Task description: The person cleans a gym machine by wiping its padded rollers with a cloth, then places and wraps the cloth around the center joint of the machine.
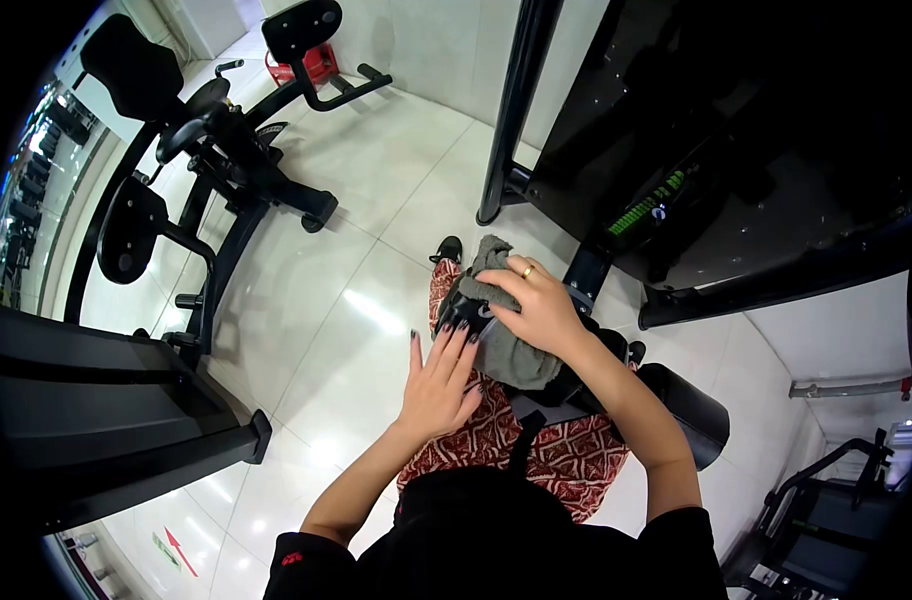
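Observation:
A grey cloth (pixel 516 352) drapes over a black part (pixel 468 312) of the gym machine in front of my body. My right hand (pixel 539 308), with a ring on one finger, has its fingers curled over the upper folds of the cloth. Left of it, my left hand (pixel 439 385) lies with its fingers stretched and apart. Its fingertips reach the black part beside the cloth; whether they press on it I cannot tell. The cloth and my hands hide much of this part.
A dark machine housing (pixel 736 150) with a green-marked label rises at the upper right. A black roller pad (pixel 688 415) is by my right forearm. Another exercise machine (pixel 246 165) stands at upper left, a dark panel (pixel 126 420) at left. Pale tiles (pixel 326 300) cover the floor.

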`<action>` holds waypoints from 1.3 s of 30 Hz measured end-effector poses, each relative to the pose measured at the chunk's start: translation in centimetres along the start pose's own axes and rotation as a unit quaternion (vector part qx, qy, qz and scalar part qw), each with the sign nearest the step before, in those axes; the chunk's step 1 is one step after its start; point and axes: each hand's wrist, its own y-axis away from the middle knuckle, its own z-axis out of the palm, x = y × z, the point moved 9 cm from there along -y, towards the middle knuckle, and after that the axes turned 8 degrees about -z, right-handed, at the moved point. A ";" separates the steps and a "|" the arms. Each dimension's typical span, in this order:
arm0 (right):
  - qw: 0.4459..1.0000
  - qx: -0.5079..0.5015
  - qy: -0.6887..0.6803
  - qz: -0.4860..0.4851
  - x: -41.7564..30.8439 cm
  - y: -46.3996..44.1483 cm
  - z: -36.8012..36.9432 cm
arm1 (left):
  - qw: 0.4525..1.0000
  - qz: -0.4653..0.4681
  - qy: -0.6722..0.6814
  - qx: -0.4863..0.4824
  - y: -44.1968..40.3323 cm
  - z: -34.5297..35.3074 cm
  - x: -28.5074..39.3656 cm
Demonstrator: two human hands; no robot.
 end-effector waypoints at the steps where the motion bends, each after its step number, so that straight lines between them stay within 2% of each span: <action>1: 1.000 -0.018 -0.010 -0.006 -0.3 0.1 0.3 | 1.000 0.008 -0.006 0.002 -1.4 -0.4 0.7; 5: 0.999 -0.010 0.020 -0.031 -0.6 0.8 0.2 | 0.999 0.026 0.010 -0.021 -2.8 1.0 0.9; 7: 0.999 -0.006 0.029 -0.013 0.0 1.0 -0.4 | 0.999 0.039 -0.008 -0.021 -1.7 2.0 0.2; 9: 0.999 0.035 0.032 0.022 1.3 1.4 -1.5 | 0.997 0.022 -0.064 -0.028 -0.5 2.6 -0.6; 11: 0.995 0.025 -0.011 0.098 3.4 1.8 -1.1 | 0.996 0.025 -0.065 -0.048 0.7 2.8 -0.8; 13: 0.997 0.041 -0.027 0.062 2.4 1.7 -1.1 | 0.995 0.006 -0.061 -0.076 1.6 3.0 -1.1; 15: 0.998 0.002 -0.020 0.053 1.4 1.5 -0.7 | 0.995 0.003 -0.049 -0.083 1.6 2.4 -1.0; 17: 0.999 -0.010 -0.021 0.040 1.0 1.2 -0.3 | 0.997 0.028 -0.042 -0.053 0.6 1.1 -0.1; 21: 0.999 -0.018 -0.027 0.009 0.5 0.0 0.5 | 0.999 0.016 -0.040 -0.029 -2.4 0.4 0.9; 28: 0.992 0.043 -0.078 0.092 4.3 -0.2 0.3 | 0.996 0.008 -0.069 -0.056 0.8 3.2 -1.2; 33: 0.995 0.019 -0.066 0.066 2.3 0.2 -0.1 | 0.991 -0.030 -0.038 -0.121 4.4 4.0 -2.9; 35: 0.999 0.000 -0.036 0.031 0.9 0.1 0.3 | 0.993 -0.015 -0.029 -0.115 3.8 3.5 -2.5; 37: 0.999 -0.016 -0.036 0.035 0.5 -0.1 0.7 | 0.999 0.010 -0.014 -0.035 1.3 1.5 -0.9; 39: 0.998 -0.022 -0.043 0.028 0.4 -0.5 1.1 | 1.000 0.015 -0.015 -0.019 -0.7 1.3 0.1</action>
